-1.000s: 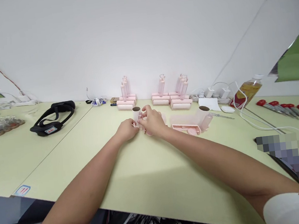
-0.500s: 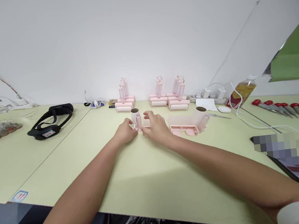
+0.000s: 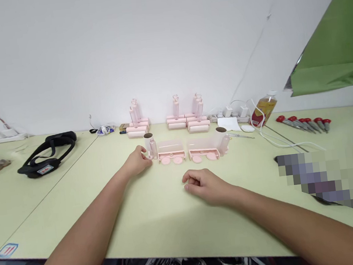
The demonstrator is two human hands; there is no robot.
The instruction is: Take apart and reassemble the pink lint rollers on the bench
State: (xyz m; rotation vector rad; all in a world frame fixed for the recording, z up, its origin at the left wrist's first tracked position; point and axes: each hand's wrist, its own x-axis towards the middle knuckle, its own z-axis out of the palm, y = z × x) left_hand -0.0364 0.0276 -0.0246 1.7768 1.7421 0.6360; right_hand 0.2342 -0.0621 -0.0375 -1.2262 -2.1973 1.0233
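Note:
Two pink plastic toy train cars stand side by side on the pale green table: the left one and the right one. My left hand rests at the left car's end, its fingers pinched on a small pink clear cylinder piece standing there. My right hand lies on the table in front of the cars, fingers loosely curled, holding nothing. A second cylinder stands at the right car's far end.
Pink assembled pieces stand in groups by the wall. A black headset lies at left. Red-handled screwdrivers, a bottle, chargers and white cables lie at right. A blurred patch covers something at the right edge.
My right hand has let go of the pink piece and drawn back toward me onto the table. The left hand stays at the cylinder. The view has shifted right.

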